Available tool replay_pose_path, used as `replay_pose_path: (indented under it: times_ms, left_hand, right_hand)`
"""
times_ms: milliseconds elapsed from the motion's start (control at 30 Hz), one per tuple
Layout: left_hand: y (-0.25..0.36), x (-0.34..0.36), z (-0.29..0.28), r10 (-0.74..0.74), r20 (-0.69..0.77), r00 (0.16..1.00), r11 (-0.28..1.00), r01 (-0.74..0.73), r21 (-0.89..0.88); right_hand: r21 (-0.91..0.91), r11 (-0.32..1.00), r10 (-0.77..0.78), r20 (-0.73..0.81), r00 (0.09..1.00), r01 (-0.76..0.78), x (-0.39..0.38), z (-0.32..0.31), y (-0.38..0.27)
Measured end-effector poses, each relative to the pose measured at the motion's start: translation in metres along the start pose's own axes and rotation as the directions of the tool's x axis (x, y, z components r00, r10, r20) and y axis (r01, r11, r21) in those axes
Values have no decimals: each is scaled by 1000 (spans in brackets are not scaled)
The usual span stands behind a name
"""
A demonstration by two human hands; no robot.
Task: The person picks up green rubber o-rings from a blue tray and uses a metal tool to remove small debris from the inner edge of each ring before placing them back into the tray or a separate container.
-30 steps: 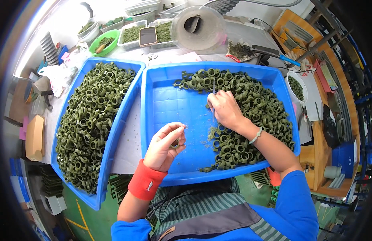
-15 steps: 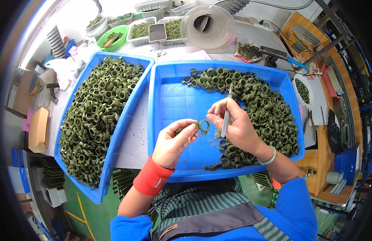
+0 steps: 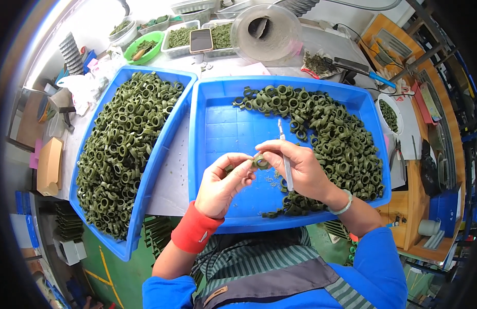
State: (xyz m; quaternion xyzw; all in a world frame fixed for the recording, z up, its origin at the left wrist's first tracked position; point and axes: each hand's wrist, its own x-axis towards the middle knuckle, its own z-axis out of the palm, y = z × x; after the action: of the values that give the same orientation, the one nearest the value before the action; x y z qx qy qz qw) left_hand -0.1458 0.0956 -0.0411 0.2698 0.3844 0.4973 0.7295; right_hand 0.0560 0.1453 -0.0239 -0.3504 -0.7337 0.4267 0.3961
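Note:
A dark green ring-shaped part [image 3: 260,162] with a small tab is pinched between the thumb and fingertips of my left hand [image 3: 218,185]. Another green piece is partly visible, tucked in the fingers of that hand. My right hand [image 3: 303,167] is closed around a slim silver scalpel-like knife [image 3: 288,177], its blade end pointing away from me. The right thumb and index finger meet the ring at its right side. Both hands are above the blue tray [image 3: 218,136], where many similar green rings [image 3: 346,154] lie piled along the back and right.
A second blue bin [image 3: 157,175] on the left is heaped with green rings [image 3: 122,149]. Behind stand clear tubs, a green bowl [image 3: 144,47], a phone [image 3: 201,40] and a wide translucent funnel [image 3: 285,41]. A white bowl [image 3: 388,114] of green pieces sits at right.
My right hand has come down and left to the ring, its fingertips now on it. The knife has swung with its blade end away from me. My left hand has hardly moved.

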Motion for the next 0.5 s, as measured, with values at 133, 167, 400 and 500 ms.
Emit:
replay_pose_path:
  times_ms: [133, 167, 400, 500]
  left_hand:
    - [1, -2, -2, 98, -31, 995, 991, -95, 97]
    - [1, -3, -1, 138, -34, 990, 984, -132, 123]
    - [-3, -3, -4, 301, 31, 953, 914, -298, 277]
    - [1, -3, -1, 154, -45, 987, 984, -149, 95]
  right_hand:
    - [-1, 993, 119, 126, 985, -120, 0, -12, -1]
    - [-2, 993, 118, 127, 985, -119, 0, -10, 1]
    - [387, 868, 268, 166, 949, -312, 1, -5, -5]
    - [381, 886, 224, 146, 964, -264, -1, -2, -3]
